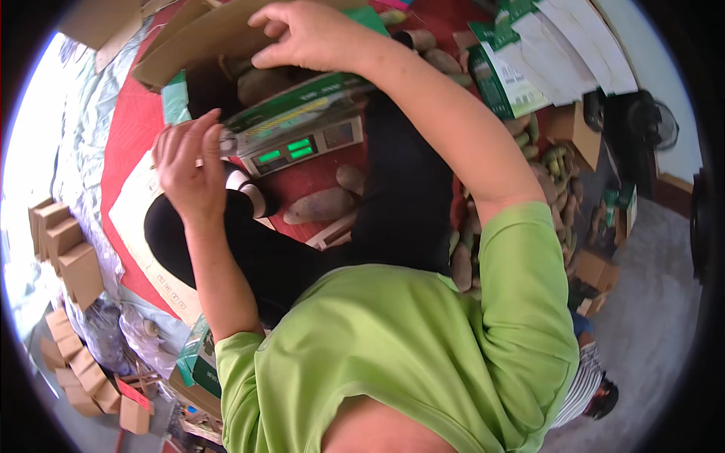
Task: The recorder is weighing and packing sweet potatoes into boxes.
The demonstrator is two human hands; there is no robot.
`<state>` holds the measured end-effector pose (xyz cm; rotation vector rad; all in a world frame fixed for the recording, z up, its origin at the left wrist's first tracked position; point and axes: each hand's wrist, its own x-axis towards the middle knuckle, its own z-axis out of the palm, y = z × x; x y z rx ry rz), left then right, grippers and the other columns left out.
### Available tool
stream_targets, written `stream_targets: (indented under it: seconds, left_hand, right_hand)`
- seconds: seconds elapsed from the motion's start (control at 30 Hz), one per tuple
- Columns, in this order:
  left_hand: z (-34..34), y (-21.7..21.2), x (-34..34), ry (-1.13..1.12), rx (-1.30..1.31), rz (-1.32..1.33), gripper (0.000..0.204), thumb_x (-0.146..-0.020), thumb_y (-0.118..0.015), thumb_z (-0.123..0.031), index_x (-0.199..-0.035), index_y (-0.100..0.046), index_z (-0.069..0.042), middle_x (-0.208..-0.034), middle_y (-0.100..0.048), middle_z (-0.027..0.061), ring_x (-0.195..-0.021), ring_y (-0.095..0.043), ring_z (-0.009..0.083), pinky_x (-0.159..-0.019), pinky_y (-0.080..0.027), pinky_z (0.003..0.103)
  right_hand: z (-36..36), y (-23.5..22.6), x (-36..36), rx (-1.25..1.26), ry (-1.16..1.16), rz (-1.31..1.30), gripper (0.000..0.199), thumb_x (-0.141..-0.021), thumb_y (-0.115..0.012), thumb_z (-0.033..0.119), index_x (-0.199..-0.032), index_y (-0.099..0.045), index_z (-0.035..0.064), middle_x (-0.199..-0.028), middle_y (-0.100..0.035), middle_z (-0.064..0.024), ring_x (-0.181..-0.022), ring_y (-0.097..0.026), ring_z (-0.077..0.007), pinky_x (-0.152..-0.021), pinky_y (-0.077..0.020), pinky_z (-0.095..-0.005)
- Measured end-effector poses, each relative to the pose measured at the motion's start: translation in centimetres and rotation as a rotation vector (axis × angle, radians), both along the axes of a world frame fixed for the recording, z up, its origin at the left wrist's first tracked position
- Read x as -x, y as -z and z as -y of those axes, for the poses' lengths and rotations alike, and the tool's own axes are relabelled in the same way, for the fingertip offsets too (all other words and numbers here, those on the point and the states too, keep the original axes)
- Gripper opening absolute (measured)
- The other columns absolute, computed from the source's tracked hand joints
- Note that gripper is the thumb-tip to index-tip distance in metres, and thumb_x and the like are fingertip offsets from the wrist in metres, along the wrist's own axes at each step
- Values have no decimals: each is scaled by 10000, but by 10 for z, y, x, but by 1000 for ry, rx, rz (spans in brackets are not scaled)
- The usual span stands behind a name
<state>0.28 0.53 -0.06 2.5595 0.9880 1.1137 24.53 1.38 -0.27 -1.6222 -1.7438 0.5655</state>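
one green-printed carton, upper centre of frame, over a lit scale, long side slanting up rightward; right hand nearer its tubers, fingers parted, seemingly empty; left hand by left corner, grip unclear.

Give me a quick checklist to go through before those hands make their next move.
1. Scale display lit: ok, glowing green.
2. Carton open at the top: ok.
3. Tubers inside the carton: ok.
4. Left hand gripping the carton's end firmly: cannot tell.
5. Right hand clear of the cardboard flap: cannot tell.
6. Red mat free of loose tubers: not ok.
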Motion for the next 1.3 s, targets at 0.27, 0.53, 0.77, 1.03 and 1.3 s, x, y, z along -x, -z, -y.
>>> stream_targets:
  seconds: [0.27,0.53,0.77,1.03,1.3]
  left_hand:
    - [1,10,-5,28,-12,-28,104,-875,-661,-122,-922,-739,-70,-786,-660,45,-770,-600,192,-791,-444,317]
    - [3,10,3,-25,-36,-90,134,-908,-624,-126,-946,-741,-72,-821,-688,40,-769,-612,181,-799,-462,326]
    - [-2,15,-12,51,-52,-125,207,-968,-546,-113,-989,-728,-16,-918,-722,61,-822,-637,185,-765,-491,315]
    - [-5,21,-12,52,-96,-107,196,-952,-550,-82,-951,-725,5,-871,-719,71,-768,-624,202,-733,-483,336]
    - [-8,24,-7,22,-81,-114,212,-962,-537,-92,-959,-725,6,-877,-720,68,-781,-623,204,-754,-476,343]
  right_hand:
    - [109,-30,-73,-64,273,-506,421,-826,-712,171,-1168,-588,-42,-1005,-671,-136,-890,-640,-176,-757,-516,-292]
    - [254,148,-116,74,753,-386,252,-824,-685,124,-1043,-671,-1,-931,-703,-135,-859,-670,-205,-742,-519,-329]
    - [404,312,-44,841,444,241,245,-816,-627,278,-922,-695,68,-949,-676,-197,-923,-641,-383,-802,-518,-449]
    - [496,318,-31,1042,855,140,237,-817,-567,278,-906,-693,98,-947,-687,-166,-930,-653,-370,-799,-524,-479]
    - [546,258,-79,612,1954,31,293,-771,-719,251,-994,-676,67,-976,-690,-170,-938,-658,-359,-843,-514,-459]
